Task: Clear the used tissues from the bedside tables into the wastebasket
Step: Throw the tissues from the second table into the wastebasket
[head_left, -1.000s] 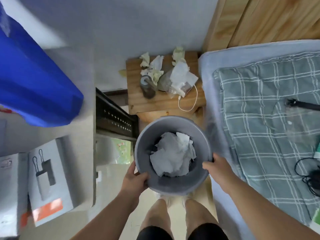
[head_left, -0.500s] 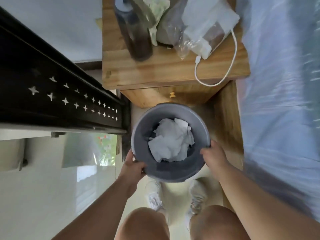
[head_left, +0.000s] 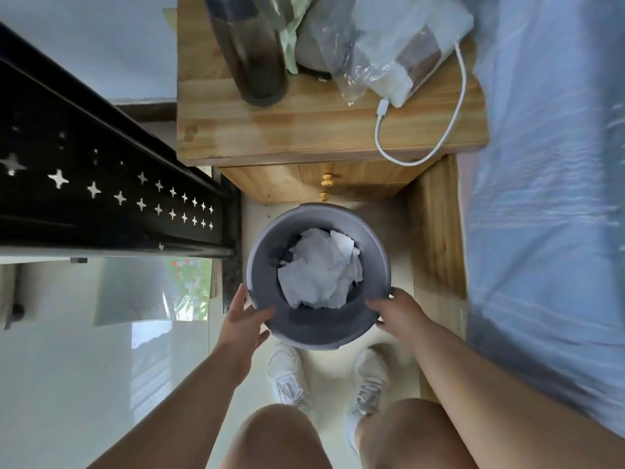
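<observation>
Before the bedside table (head_left: 287, 130), left hand (head_left: 244, 321) and right hand (head_left: 397, 313) grip the wastebasket (head_left: 263, 265), fingers (head_left: 240, 296) apparently curled.

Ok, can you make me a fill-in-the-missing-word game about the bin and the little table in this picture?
1. The wastebasket, gripped by the left hand and the right hand, is ____ in colour.
2. The crumpled tissues inside it are ____ in colour.
3. The bedside table behind it is made of ____.

Missing words: grey; white; wood.
</observation>
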A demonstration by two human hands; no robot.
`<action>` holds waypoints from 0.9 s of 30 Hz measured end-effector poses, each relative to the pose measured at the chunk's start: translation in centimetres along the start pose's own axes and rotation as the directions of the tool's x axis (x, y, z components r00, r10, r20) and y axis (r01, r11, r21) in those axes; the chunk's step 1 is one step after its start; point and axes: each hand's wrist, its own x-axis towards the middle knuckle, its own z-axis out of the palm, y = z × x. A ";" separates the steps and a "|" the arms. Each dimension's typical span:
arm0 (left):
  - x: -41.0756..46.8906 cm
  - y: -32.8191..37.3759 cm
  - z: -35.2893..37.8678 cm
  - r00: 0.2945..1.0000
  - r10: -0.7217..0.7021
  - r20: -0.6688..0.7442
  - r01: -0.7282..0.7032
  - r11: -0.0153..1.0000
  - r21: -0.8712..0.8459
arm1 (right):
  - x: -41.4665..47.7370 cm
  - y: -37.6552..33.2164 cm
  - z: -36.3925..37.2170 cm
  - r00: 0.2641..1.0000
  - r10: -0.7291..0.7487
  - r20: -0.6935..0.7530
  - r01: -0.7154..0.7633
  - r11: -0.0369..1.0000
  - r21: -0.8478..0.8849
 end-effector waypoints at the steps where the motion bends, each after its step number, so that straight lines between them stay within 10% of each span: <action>1: -1.2 0.5 0.0 0.999 -0.004 -0.043 0.004 1.000 0.006 | -1.3 -0.3 -0.2 0.999 0.030 -0.021 -0.032 0.998 -0.060; 15: -19.2 15.7 2.1 0.983 0.166 0.077 -0.177 0.969 0.172 | -22.0 -18.3 -5.6 0.919 -0.385 -0.086 0.352 0.899 -0.262; 27: -15.6 26.4 16.6 0.955 0.273 0.112 -0.291 0.933 0.211 | -17.6 -34.6 -11.7 0.623 -0.720 -0.307 0.632 0.694 -0.345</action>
